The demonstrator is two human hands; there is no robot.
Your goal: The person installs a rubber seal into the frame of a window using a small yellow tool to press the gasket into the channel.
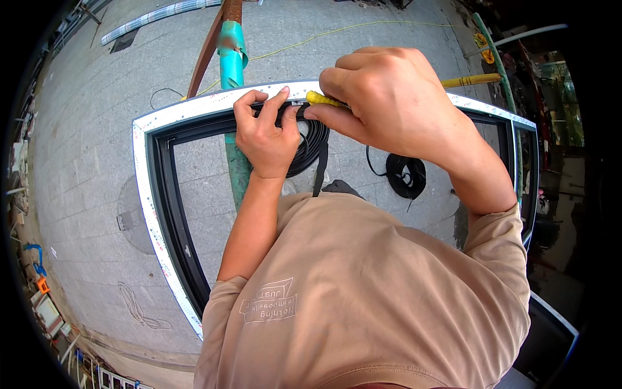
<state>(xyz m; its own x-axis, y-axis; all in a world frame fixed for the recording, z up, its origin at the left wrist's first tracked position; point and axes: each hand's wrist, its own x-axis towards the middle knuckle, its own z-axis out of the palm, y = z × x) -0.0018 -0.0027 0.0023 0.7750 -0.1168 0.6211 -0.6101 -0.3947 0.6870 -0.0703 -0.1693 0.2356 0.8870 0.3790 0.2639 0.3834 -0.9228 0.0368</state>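
Note:
A large window frame (144, 175) with white, speckled film on its faces and dark inner channels lies flat in front of me. At its far bar, my left hand (269, 133) has curled fingertips on the white face and its thumb against a black rubber strip (322, 170) at the inner edge. To its right, my right hand (395, 97) is closed around a yellow-handled tool (322, 98). A small silver piece shows near that tool's left end; its exact kind I cannot make out. Below the bar hangs a coil of black strip (311, 152), partly hidden by my hands.
A second black coil (406, 176) lies on the grey paving. Beyond the far bar stands a rusty post with a turquoise sleeve (231, 58). A yellow rod (473, 80) juts out at the right, and a thin yellow cord (311, 37) crosses the ground. Clutter lines both sides.

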